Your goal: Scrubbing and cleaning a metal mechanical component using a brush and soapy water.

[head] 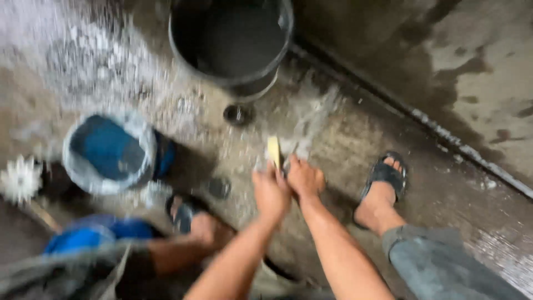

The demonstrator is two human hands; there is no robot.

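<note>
Hands [287, 186] on yellow sponge [273, 151]

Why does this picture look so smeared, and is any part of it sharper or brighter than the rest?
Head view: motion blur smears everything, worst at the left, where the blue bucket and white brush lose their edges. The hands, left hand and right hand, by the yellow sponge are soft too. Light is dim and flat, the wet floor shows a pale sheen, and the black bucket is dark inside.

Bare forearms, grey rolled-up trousers [438, 261], and black open-toed sandals [386, 175] on both feet.
</note>
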